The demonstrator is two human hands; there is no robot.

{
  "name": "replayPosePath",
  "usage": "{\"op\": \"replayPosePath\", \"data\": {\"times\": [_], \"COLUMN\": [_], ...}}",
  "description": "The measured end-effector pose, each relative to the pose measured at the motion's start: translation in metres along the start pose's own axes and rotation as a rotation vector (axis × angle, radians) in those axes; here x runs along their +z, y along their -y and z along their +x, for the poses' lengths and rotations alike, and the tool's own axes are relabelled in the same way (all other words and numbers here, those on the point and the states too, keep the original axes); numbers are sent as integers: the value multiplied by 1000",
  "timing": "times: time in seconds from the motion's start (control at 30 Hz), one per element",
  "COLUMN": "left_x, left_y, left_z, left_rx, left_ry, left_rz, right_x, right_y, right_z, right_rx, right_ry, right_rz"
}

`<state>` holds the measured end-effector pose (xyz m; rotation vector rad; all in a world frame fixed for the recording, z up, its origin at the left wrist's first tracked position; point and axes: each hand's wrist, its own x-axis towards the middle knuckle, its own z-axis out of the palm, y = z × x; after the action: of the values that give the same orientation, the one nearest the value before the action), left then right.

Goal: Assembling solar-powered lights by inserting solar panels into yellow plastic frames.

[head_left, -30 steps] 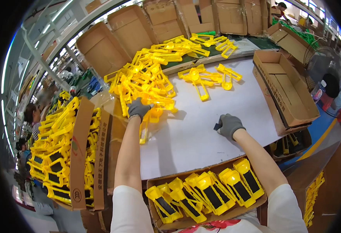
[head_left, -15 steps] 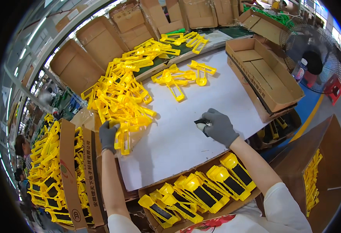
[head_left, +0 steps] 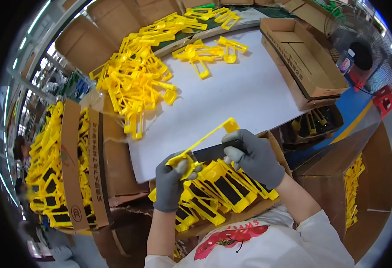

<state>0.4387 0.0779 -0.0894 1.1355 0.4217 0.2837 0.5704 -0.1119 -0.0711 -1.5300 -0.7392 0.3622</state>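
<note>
Gloved in grey, my left hand (head_left: 170,184) grips one end of a yellow plastic frame (head_left: 210,133), which tilts up toward the right. My right hand (head_left: 257,157) pinches a black flat strip (head_left: 211,153) that lies alongside the frame, its left end near my left fingers. Both are held just above a cardboard box with several yellow frames fitted with black panels (head_left: 234,190). Whether the strip touches the held frame is hard to tell. Past my hands, a heap of bare yellow frames (head_left: 135,85) covers the left of the white work surface (head_left: 231,96).
A smaller cluster of yellow frames (head_left: 200,53) lies farther back. An open cardboard tray (head_left: 310,67) stands at the right, near a fan (head_left: 361,58) and a red stool (head_left: 383,102). Cardboard boxes of yellow frames flank me, one left (head_left: 73,165), one right (head_left: 339,187).
My left hand has come from the heap toward me with a yellow frame. The right hand has drawn nearer with the black strip, and the view has tipped downward.
</note>
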Motion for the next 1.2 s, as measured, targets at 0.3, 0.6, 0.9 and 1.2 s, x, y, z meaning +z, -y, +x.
{"op": "replayPosePath", "data": {"times": [0.3, 0.6, 0.9, 1.2], "left_x": [30, 34, -5, 21], "left_y": [6, 37, 51, 51], "left_z": [-35, -42, -59, -65], "left_rx": [-73, 119, 142, -61], "left_ry": [-91, -255, -147, -240], "left_rz": [172, 484, 500, 381], "right_x": [-6, 1, -25, -20], "right_y": [2, -11, -29, -28], "right_z": [-30, -55, -62, -86], "right_rx": [-53, 3, -67, 170], "right_ry": [11, -20, 112, 122], "right_rz": [-478, -662, -251, -487]}}
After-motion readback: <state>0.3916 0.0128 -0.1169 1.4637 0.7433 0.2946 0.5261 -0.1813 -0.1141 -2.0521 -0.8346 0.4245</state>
